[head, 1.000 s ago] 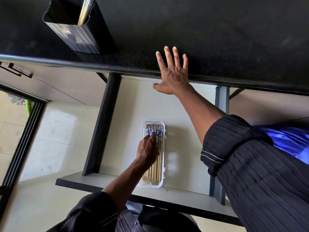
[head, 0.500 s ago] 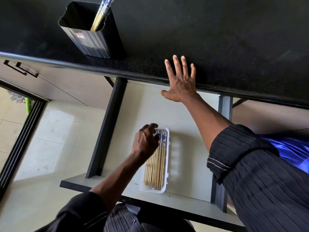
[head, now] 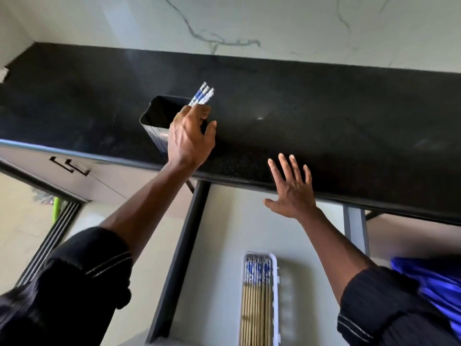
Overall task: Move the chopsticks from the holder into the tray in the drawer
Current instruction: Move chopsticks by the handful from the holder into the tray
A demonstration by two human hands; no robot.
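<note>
While the right hand [head: 291, 191] lies flat and spread, fingers apart, on the front edge of the black counter [head: 324, 116] with nothing in it, the left hand [head: 190, 136] is up at the black holder [head: 154, 121], which stands on the counter near its front edge. The left fingers are curled round a few chopsticks [head: 202, 96] at the holder's mouth; their blue-and-white patterned ends stick out above the knuckles, tilted to the right. How far the sticks reach down into the holder cannot be told, since the hand covers that part. Below the counter the drawer [head: 224, 233] is pulled open, with a pale floor and dark side rails. A white tray [head: 274, 283] lies in it, packed with chopsticks in the tray [head: 257, 308] lying side by side, patterned ends toward the counter. Both forearms come out of dark rolled sleeves.
</note>
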